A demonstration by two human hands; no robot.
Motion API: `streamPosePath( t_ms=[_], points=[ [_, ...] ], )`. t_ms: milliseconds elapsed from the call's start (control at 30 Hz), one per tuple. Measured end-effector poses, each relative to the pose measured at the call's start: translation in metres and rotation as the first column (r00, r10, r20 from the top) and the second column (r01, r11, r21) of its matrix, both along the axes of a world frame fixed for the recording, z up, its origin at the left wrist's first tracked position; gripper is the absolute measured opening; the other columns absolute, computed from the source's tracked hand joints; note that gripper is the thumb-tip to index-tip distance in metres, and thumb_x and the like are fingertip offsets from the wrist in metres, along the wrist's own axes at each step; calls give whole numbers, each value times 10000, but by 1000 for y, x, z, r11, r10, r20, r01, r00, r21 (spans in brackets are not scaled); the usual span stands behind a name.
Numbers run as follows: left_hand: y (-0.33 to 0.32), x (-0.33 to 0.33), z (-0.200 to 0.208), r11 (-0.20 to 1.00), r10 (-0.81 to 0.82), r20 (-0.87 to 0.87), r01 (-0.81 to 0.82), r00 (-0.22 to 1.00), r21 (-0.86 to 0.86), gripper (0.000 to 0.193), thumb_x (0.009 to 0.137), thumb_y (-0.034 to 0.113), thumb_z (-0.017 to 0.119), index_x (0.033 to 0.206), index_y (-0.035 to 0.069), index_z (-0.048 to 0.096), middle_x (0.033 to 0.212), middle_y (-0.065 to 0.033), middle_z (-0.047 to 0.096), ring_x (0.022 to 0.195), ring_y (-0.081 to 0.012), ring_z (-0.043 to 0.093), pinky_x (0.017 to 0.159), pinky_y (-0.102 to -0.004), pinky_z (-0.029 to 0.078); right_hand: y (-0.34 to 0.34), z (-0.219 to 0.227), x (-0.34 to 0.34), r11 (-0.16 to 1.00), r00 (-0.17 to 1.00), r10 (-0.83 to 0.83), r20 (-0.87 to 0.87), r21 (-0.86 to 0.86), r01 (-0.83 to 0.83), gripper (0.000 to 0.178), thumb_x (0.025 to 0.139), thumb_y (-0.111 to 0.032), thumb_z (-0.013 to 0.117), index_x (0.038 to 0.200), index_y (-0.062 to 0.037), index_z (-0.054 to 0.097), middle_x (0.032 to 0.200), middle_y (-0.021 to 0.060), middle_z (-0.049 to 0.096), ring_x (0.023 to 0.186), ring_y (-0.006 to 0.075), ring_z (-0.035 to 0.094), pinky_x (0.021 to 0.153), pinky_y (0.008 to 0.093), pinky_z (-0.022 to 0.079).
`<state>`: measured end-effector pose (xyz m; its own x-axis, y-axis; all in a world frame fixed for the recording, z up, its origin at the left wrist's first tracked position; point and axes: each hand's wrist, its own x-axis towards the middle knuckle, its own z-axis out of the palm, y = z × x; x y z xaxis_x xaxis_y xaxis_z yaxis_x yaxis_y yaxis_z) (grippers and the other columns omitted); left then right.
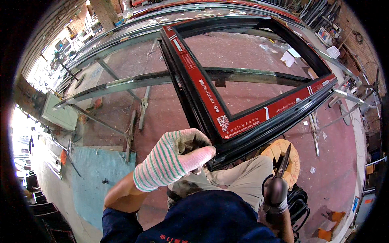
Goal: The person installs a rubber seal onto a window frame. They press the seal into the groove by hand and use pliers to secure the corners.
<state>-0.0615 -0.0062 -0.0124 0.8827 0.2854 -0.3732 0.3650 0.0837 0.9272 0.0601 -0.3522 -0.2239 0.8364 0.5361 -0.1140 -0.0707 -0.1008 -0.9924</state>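
A black window frame with red protective film on its face lies across metal rails in front of me. At its near left corner is my left hand, in a white knit glove with green stripes. Its fingers are curled and the thumb presses toward them beside the corner; whatever they pinch is hidden. Low at the right, beside my knee, my right hand is closed around dark scissors, blades pointing up and away from me. That hand is gloved too and partly blurred.
Under the scissors sits a yellow wrapped roll, with a black coil beside it. A support rail runs beneath the frame. A blue-green sheet covers floor at the left. Long profiles lie at the back.
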Motion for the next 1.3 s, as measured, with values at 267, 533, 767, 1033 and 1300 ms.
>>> streamPosePath(
  t_ms=[267,533,767,1033,1300],
  points=[
    [-11,0,-11,971,182,57,-188,982,146,124,882,132,626,875,16,581,611,-52,604,504,-87,571,431,-200,372,-81,-156,88,922,926,-372,69,-90,377,349,975,-384,609,960,-36,642,708,73,625,622,217,609,566,321,474],
    [3,-10,-54,953,228,279,-273,933,134,238,966,184,540,1143,25,530,560,-11,422,442,-98,393,504,-289,442,-165,-327,107,388,914,-405,-33,-911,139,573,872,-517,652,1177,-33,683,1134,234,702,1098,386,665,940,447,521],
    [20,-43,-78,826,340,380,-467,860,316,501,977,226,536,1411,-5,438,826,-73,563,580,-116,492,597,-298,497,-148,-360,114,267,929,-325,-178,-960,-90,461,958,-414,562,1221,-50,663,1223,247,672,1165,368,649,982,455,508],
    [29,-46,-66,967,89,401,-176,912,184,546,991,239,518,1458,-17,398,1348,-220,546,1018,-272,615,766,-356,542,-144,-381,151,173,967,-254,9,-983,55,405,916,-343,674,1216,-71,665,1213,209,682,1096,342,664,934,424,538],
    [49,-25,-62,992,-118,329,98,937,76,620,1006,347,539,1504,18,368,1457,-195,492,1337,-342,504,1056,-474,479,-146,-467,138,778,793,-575,-199,-433,455,452,977,-401,619,1176,-3,700,1114,157,719,1006,291,664,916,384,498]
  ],
)
